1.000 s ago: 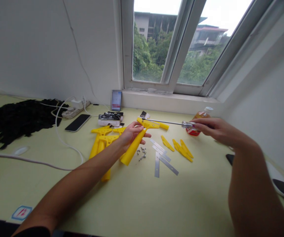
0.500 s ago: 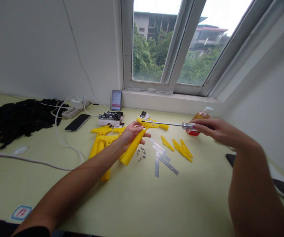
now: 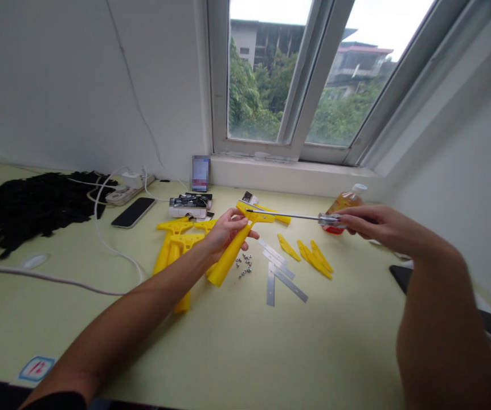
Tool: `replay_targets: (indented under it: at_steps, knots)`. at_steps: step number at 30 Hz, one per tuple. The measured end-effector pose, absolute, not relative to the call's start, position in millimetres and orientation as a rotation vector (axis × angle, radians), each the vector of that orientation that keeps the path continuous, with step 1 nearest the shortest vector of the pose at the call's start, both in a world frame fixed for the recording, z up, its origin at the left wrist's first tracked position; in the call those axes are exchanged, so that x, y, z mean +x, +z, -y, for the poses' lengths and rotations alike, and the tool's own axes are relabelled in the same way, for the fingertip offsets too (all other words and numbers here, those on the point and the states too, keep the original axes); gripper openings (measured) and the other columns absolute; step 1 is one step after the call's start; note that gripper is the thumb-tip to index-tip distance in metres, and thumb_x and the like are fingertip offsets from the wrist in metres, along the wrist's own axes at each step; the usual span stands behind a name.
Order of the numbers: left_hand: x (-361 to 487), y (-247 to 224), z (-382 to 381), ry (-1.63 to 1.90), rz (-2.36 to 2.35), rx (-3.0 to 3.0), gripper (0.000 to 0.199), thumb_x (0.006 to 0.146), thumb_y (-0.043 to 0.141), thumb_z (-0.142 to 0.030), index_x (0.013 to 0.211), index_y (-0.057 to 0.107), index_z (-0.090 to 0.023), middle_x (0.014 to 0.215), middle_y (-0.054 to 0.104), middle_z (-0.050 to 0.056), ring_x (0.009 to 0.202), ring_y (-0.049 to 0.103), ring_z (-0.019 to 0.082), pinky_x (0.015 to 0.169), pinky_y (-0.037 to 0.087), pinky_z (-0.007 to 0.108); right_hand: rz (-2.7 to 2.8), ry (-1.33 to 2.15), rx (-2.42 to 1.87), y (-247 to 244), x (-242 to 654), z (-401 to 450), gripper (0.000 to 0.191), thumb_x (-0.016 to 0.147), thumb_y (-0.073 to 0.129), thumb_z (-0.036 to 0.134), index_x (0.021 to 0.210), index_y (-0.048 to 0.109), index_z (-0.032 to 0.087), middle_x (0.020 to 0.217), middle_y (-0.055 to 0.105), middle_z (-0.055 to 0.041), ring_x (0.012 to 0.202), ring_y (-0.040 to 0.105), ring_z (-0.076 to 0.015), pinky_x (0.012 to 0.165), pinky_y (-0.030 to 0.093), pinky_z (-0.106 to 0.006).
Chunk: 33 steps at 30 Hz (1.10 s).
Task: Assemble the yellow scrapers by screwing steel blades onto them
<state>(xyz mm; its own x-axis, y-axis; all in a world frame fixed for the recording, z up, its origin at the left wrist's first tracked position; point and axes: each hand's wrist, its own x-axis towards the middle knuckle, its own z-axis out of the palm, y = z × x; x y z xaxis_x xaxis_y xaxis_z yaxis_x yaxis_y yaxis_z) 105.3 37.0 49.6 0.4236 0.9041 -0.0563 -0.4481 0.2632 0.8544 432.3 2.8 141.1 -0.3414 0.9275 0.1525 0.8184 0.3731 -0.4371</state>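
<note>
My left hand (image 3: 227,230) is closed around the neck of a yellow scraper (image 3: 230,259), its handle slanting down toward me and its wide head up. In my right hand (image 3: 371,221) is a screwdriver (image 3: 294,215) with a clear handle, held level. Its tip meets the left part of the scraper's head, where a screw would be too small to make out. Below the scraper lie several small screws (image 3: 244,263) and several flat metal blades (image 3: 270,285). Loose yellow plates (image 3: 314,260) rest to the right of the blades.
More yellow scrapers (image 3: 172,245) lie left of my left hand. Behind stand a small box (image 3: 189,206) and a propped phone (image 3: 200,172). A bottle (image 3: 343,208) is close behind my right hand. At left are another phone (image 3: 133,212), a white cable (image 3: 100,222) and a black heap (image 3: 36,202).
My right hand and the screwdriver's handle have shifted slightly right and the fingers have turned a little on the handle. The scraper stays almost still in my left hand.
</note>
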Motion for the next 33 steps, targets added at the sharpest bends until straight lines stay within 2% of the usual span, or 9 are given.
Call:
replay_targets:
  at_steps: [5,11,15,18,21,25,29,33]
  knots:
    - [106,48,-36,1.019,-0.606,0.947,0.030,0.076,0.070,-0.021,0.091,0.045,-0.019,0.093,0.051,0.001,0.069,0.069,0.020,0.036,0.045,0.019,2.251,0.428,-1.511,142,432,-1,0.053,0.086,0.049,0.065,0.095,0.077,0.021,0.066,0.067,-0.0072,0.056,0.057,-0.0198,0.047,0.043,-0.031]
    - [108,41,-38,1.095,-0.642,1.066,0.032,0.078,0.070,-0.027,0.093,0.042,-0.021,0.103,0.050,0.003,0.067,0.069,0.018,0.035,0.044,0.020,2.226,0.404,-1.539,141,428,1,0.054,0.090,0.044,0.064,0.072,0.070,0.020,0.056,0.057,-0.0029,0.045,0.045,-0.0129,0.043,0.037,-0.028]
    - [110,42,-37,1.134,-0.705,1.131,0.034,0.078,0.069,-0.029,0.094,0.040,-0.022,0.113,0.049,0.006,0.066,0.068,0.016,0.035,0.043,0.019,2.225,0.310,-1.550,144,423,7,0.051,0.092,0.044,0.060,0.067,0.066,0.021,0.054,0.058,-0.0016,0.043,0.047,-0.0123,0.041,0.037,-0.027]
    - [111,41,-37,1.162,-0.762,1.164,0.034,0.078,0.068,-0.030,0.095,0.040,-0.022,0.118,0.047,0.007,0.065,0.068,0.015,0.035,0.043,0.018,2.180,0.147,-1.547,150,411,20,0.041,0.090,0.049,0.057,0.078,0.069,0.023,0.058,0.064,-0.0010,0.044,0.053,-0.0143,0.041,0.039,-0.027]
    - [111,40,-39,1.181,-0.810,1.182,0.034,0.078,0.068,-0.032,0.095,0.040,-0.022,0.119,0.047,0.007,0.065,0.068,0.015,0.034,0.043,0.019,2.098,-0.100,-1.486,156,391,39,0.030,0.086,0.058,0.053,0.088,0.069,0.026,0.066,0.068,-0.0013,0.051,0.062,-0.0183,0.047,0.044,-0.030]
    - [109,37,-42,1.202,-0.834,1.166,0.034,0.077,0.069,-0.032,0.095,0.041,-0.022,0.117,0.048,0.006,0.064,0.068,0.015,0.034,0.043,0.019,2.083,-0.383,-1.300,158,363,57,0.017,0.084,0.067,0.038,0.094,0.066,0.025,0.081,0.070,-0.0026,0.061,0.064,-0.0188,0.055,0.049,-0.031]
    - [107,38,-44,1.242,-0.831,1.165,0.035,0.075,0.069,-0.031,0.094,0.041,-0.022,0.115,0.048,0.005,0.063,0.068,0.015,0.034,0.042,0.018,2.072,-0.402,-1.123,157,353,56,0.010,0.086,0.064,0.026,0.096,0.063,0.024,0.104,0.065,-0.0071,0.081,0.065,-0.0201,0.065,0.054,-0.032]
    - [105,40,-47,1.287,-0.846,1.190,0.035,0.075,0.069,-0.031,0.094,0.040,-0.022,0.116,0.047,0.004,0.062,0.067,0.014,0.034,0.042,0.018,2.095,-0.273,-1.155,154,361,46,0.021,0.087,0.061,0.032,0.105,0.059,0.023,0.107,0.063,-0.0089,0.086,0.065,-0.0224,0.070,0.054,-0.034]
